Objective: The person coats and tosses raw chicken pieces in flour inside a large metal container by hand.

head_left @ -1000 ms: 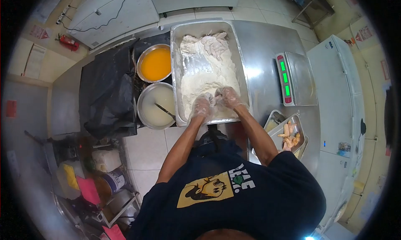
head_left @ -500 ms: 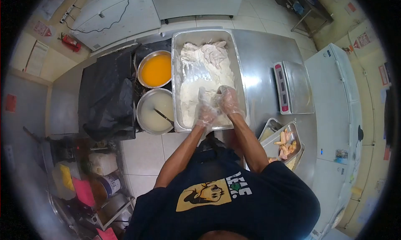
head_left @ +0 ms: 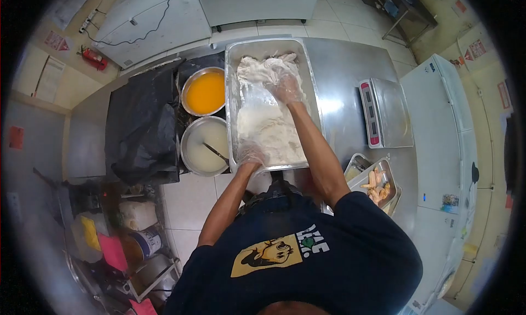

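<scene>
A large metal tray (head_left: 318,118) holds white flour (head_left: 268,126), with floured pieces (head_left: 257,68) heaped at its far end. My right hand (head_left: 287,89), in a clear plastic glove, reaches over the tray at the near edge of the heap; its fingers are blurred, and whether it grips a piece is unclear. My left hand (head_left: 251,153), gloved too, rests at the tray's near left corner over the flour, its fingers hard to make out under the plastic. Left of the tray stand a bowl of orange liquid (head_left: 206,92) and a bowl of cloudy whitish liquid (head_left: 203,145) with a dark-handled utensil.
A digital scale (head_left: 389,112) stands right of the tray. Nearer me are small metal trays with browned pieces (head_left: 378,188). Black plastic sheeting (head_left: 142,123) covers the counter's left part. White refrigerators (head_left: 433,107) stand at the right, and shelves are at the lower left.
My hands were together over the near flour. Now my right hand has moved away from me to the floured pieces, and my left hand has shifted left and nearer to the tray's corner.
</scene>
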